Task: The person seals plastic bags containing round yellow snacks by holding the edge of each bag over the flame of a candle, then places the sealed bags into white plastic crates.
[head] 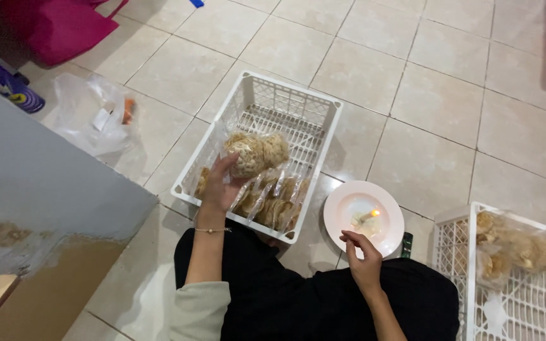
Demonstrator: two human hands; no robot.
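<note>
One head view is all I have. At the right edge, a second white basket (475,278) with a bag of crackers (522,249) is cut off. My left hand (222,186), at frame centre, has its fingers (227,165) closed around a clear cracker packet (254,153), lifted over the white basket (323,136); more packets (273,199) lie below. My right hand (363,259), lower right of centre, hovers empty, loosely curled, at the near rim of the white plate (349,202), where a small flame (374,213) burns on something too bright to identify.
</note>
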